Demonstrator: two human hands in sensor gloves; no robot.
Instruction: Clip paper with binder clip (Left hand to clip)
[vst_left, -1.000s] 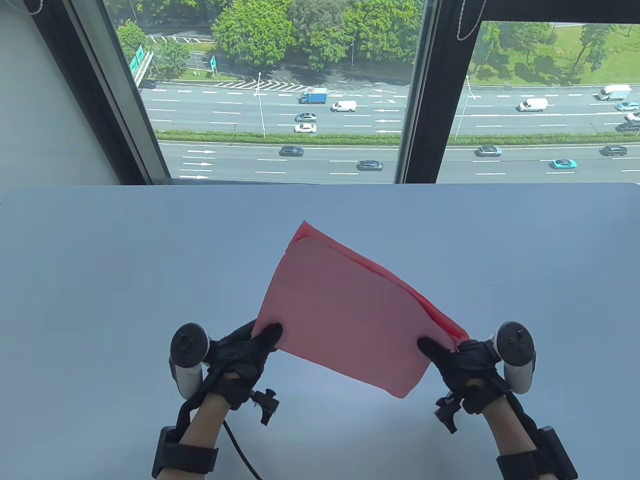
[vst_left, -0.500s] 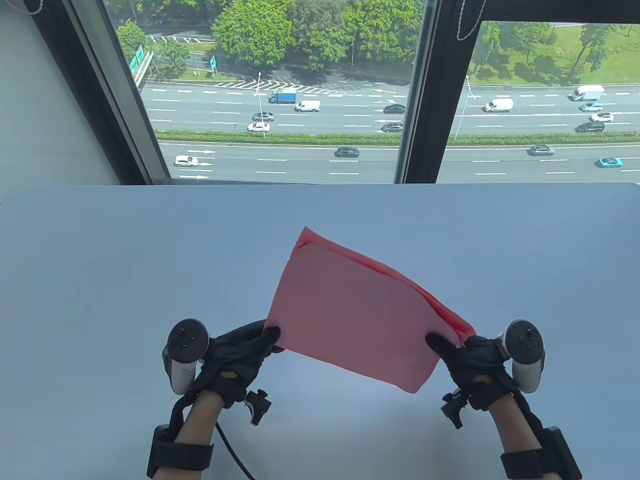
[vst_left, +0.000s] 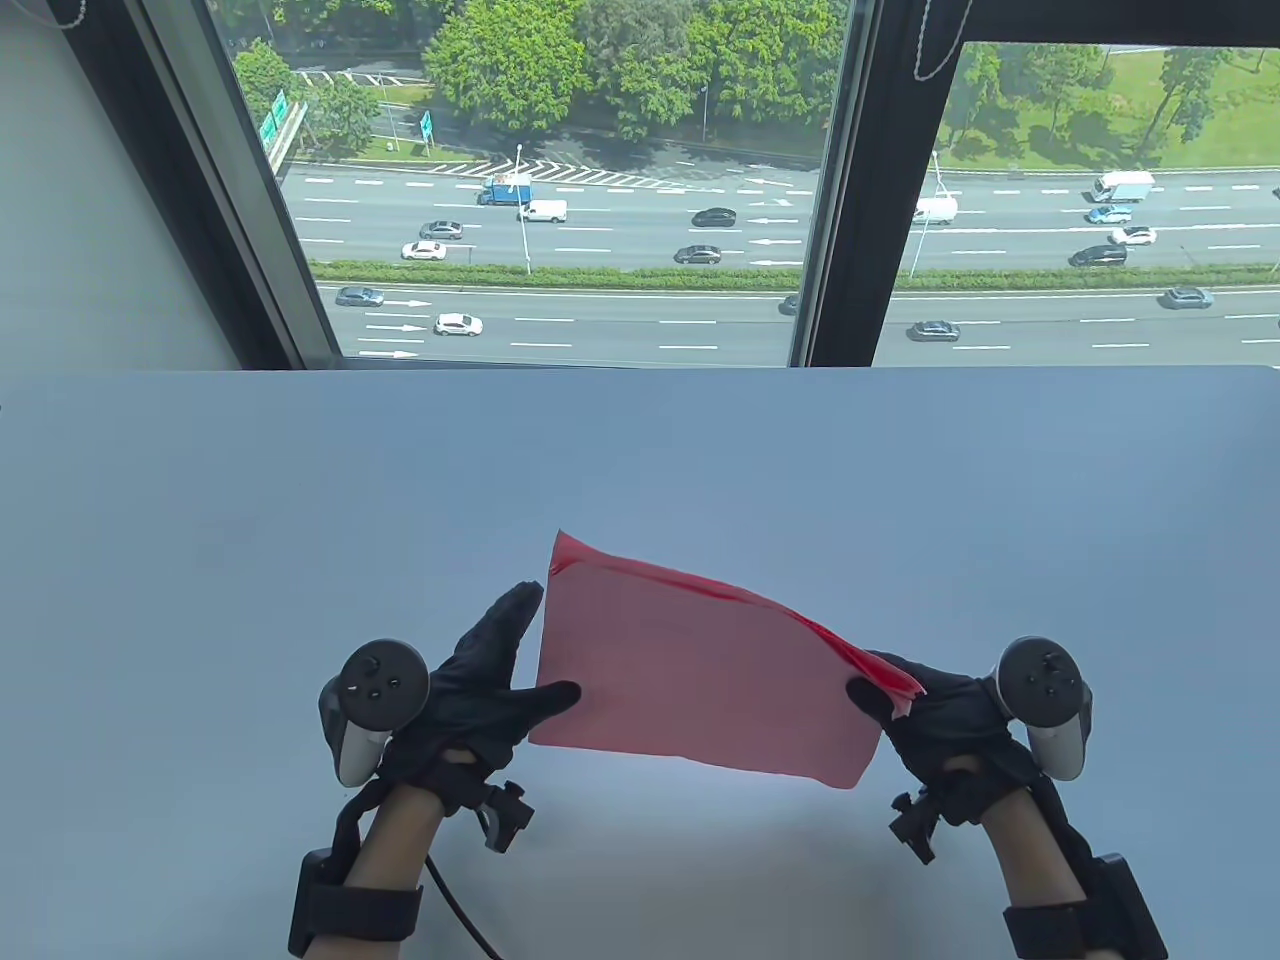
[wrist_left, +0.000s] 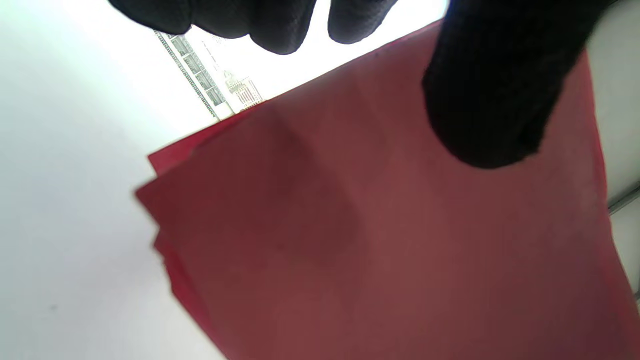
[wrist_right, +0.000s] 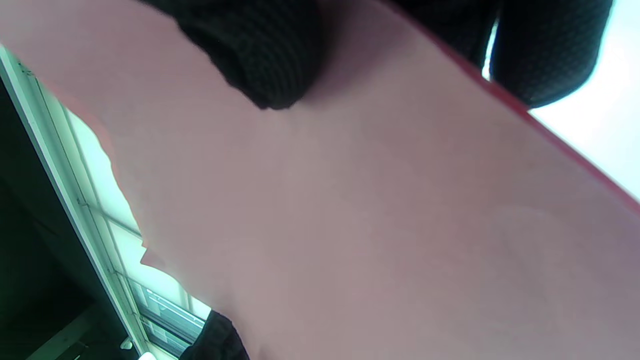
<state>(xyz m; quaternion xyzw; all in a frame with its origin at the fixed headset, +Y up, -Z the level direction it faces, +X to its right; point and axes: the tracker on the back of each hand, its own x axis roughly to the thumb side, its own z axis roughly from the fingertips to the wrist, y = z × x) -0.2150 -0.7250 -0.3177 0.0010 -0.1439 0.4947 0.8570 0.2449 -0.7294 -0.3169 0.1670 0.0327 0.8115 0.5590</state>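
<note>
A stack of red paper sheets is held upright over the white table, low and near the front edge. My right hand grips its right edge, thumb on the front face and fingers behind. My left hand has its fingers stretched out beside the paper's left edge, and only the thumb touches the front face. The paper fills the left wrist view and the right wrist view. No binder clip shows in any view.
A large window with dark frames runs along the table's far edge. A black cable trails from my left wrist at the front.
The paper has come down and toward me and is turned more level. My left hand has let go of its pinch and opened its fingers along the left edge. My right hand keeps its grip.
</note>
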